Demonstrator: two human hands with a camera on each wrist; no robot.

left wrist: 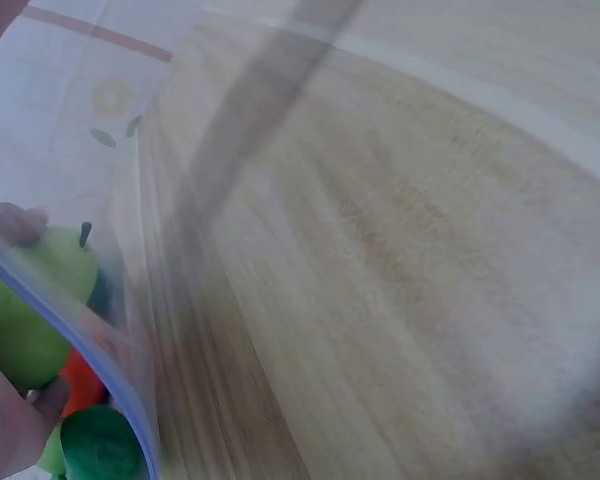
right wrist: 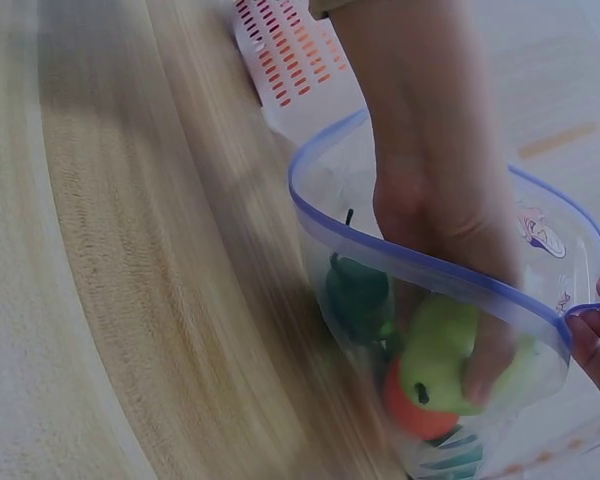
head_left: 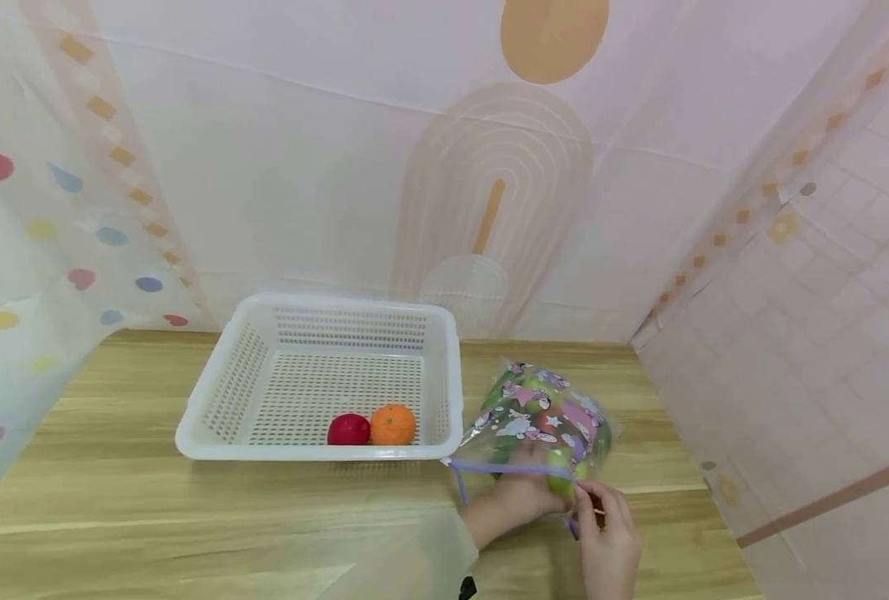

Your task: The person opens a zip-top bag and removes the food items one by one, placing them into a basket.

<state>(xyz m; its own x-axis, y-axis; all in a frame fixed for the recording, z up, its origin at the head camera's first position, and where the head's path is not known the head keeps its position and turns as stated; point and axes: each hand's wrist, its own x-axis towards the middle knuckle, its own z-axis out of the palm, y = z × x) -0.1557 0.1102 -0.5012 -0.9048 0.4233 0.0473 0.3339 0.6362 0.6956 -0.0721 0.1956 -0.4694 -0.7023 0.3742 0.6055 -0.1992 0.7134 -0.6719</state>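
Note:
A clear zip bag point(head_left: 521, 402) with a cartoon print and a purple zip edge lies at the right, its mouth open toward the near side. Inside it, my left hand point(head_left: 517, 497) grips a green pear point(right wrist: 445, 345) with a dark stem, thumb and fingers on its two sides. My right hand point(head_left: 611, 537) pinches the zip edge at the right corner of the mouth. Deeper in the bag lie a dark green piece point(right wrist: 358, 297) with a stem and an orange-red piece point(right wrist: 415, 410), both partly covered. The printed film hides other contents.
Left of the bag stands a white plastic basket point(head_left: 227, 375) with slotted walls. A red fruit point(head_left: 349, 430) and an orange point(head_left: 393, 425) sit side by side in its near right part. Patterned cloth point(head_left: 324, 192) hangs behind the wooden table point(head_left: 99, 500) and along both sides.

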